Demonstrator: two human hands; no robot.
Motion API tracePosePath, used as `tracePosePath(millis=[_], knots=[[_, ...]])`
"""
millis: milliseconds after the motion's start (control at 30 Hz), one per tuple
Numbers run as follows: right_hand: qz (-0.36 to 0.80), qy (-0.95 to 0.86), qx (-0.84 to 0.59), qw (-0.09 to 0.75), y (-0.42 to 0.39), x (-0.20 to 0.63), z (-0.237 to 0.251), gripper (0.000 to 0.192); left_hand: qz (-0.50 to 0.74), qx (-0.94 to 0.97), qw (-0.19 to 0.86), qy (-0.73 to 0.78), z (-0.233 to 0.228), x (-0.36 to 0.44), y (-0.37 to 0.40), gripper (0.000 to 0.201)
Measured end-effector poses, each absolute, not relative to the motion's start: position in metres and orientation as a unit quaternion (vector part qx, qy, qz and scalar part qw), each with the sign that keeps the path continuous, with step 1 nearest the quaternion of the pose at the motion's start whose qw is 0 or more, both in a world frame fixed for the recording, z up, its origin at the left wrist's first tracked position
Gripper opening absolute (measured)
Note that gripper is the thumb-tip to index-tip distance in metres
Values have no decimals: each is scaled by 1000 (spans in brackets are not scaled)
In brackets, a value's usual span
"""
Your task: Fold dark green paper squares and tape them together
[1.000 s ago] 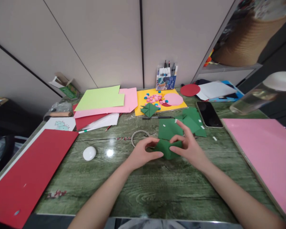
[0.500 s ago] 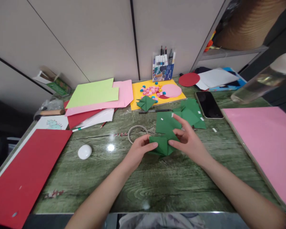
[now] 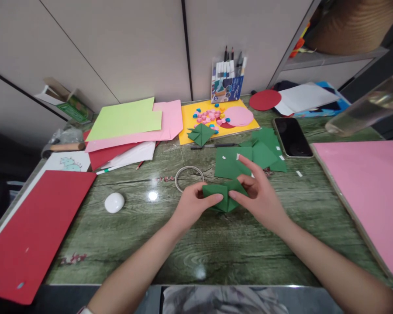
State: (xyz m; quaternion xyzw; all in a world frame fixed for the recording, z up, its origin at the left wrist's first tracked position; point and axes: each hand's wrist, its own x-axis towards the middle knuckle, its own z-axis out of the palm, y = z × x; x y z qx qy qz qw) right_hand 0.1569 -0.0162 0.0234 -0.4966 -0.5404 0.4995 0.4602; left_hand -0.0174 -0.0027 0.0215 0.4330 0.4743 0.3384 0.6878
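Folded green paper [image 3: 218, 190] is held above the near middle of the table between my two hands. My left hand [image 3: 196, 201] pinches its left part, thumb on top. On its right part, my right hand [image 3: 260, 196] closes thumb and fingers, while the index finger points away with a small white piece of tape [image 3: 238, 156] on its tip. Behind the hands lie flat green paper sheets [image 3: 231, 161], some bearing white bits of tape. Farther back, a green folded paper piece [image 3: 201, 134] with pointed ends rests on a yellow sheet [image 3: 187, 137]. A tape ring [image 3: 189, 167] lies left of the sheets.
A white rounded object [image 3: 114, 203] and red paper [image 3: 42, 231] are at left. Green-yellow paper [image 3: 124, 120] covers pink sheets behind. On the right are a phone [image 3: 293, 137], a pink pad [image 3: 363, 192] and a clear bottle [image 3: 367, 104]. A pen pack [image 3: 227, 83] leans on the cabinet.
The two halves of the folded green paper sit closer together, with my left thumb farther in toward its middle. The whole view has shifted slightly.
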Motion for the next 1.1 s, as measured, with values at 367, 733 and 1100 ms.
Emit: tracePosePath(millis=[367,733,1100], knots=[[496,-545,-503,451,-19,156,21,65,359,466,644,490,20,-16,-6,34],[535,-511,-493,457,-16,159,23,58,370,478,646,466,24,-16,-7,37],[509,-530,-489,470,-17,159,25,57,359,549,586,475,26,-16,-6,36]])
